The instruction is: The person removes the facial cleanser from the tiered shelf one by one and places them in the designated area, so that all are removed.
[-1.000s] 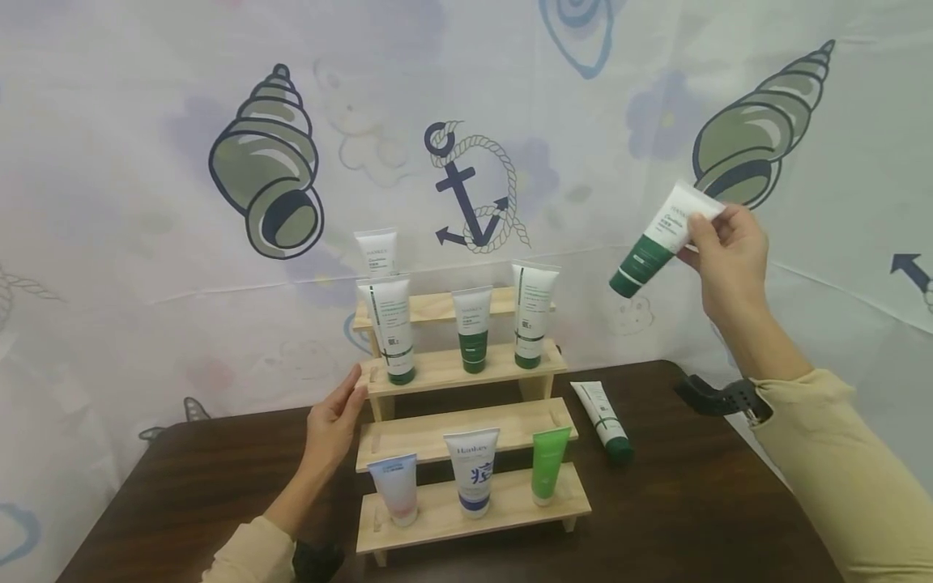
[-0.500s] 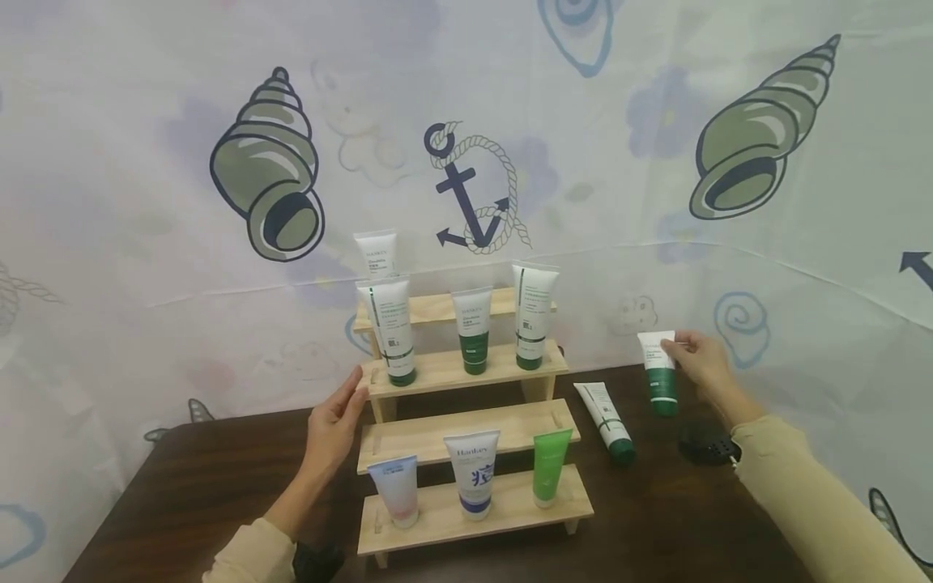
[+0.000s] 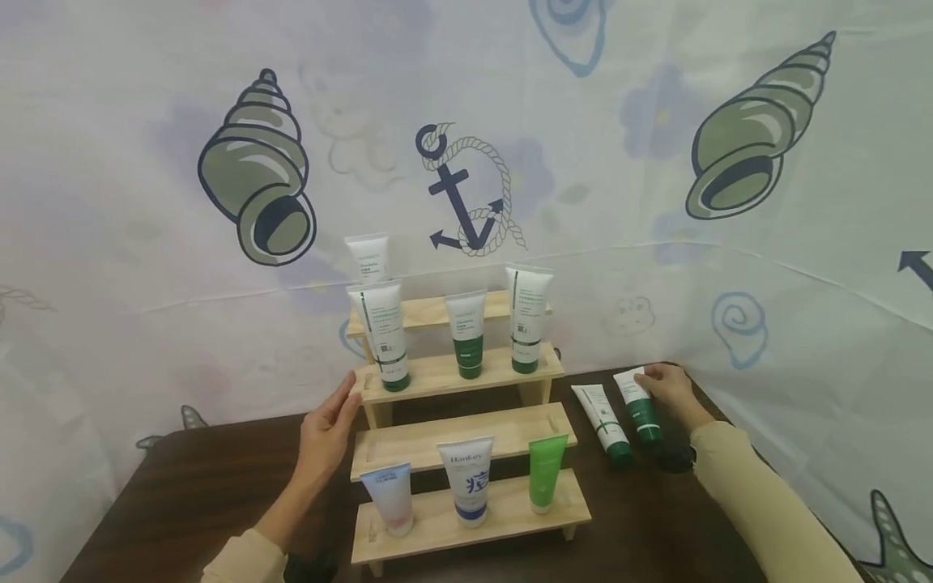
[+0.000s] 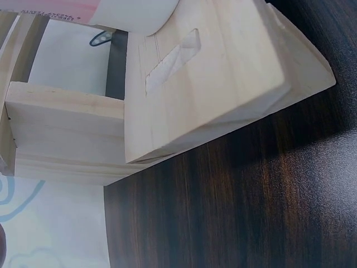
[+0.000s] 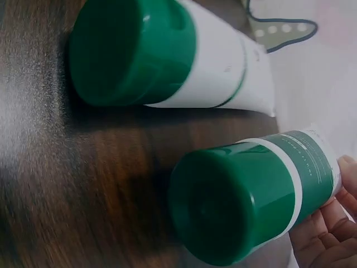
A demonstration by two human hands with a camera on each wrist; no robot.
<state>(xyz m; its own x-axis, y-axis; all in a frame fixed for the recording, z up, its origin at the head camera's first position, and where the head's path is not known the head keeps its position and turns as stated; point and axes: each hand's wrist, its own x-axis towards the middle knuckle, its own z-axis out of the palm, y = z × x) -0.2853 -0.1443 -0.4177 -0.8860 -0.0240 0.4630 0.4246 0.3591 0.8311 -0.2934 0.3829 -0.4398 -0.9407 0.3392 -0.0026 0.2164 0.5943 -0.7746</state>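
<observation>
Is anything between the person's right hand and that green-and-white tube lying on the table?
No. The right hand already grips the green-and-white tube at its crimped end. A second tube lies beside it on the dark table, apart from it.

The tiered display stand (image 3: 466, 437) is pale, unfinished-looking wood with a smooth, matt face and fine grain. The worktop (image 3: 692, 518) is dark wood-grain with a slight sheen, and the green-capped tube (image 5: 251, 195) lying on it beside the stand is smooth plastic with a glossy cap. Behind the stand hangs a thin printed cloth backdrop (image 3: 656, 162), matt and faintly creased.
</observation>
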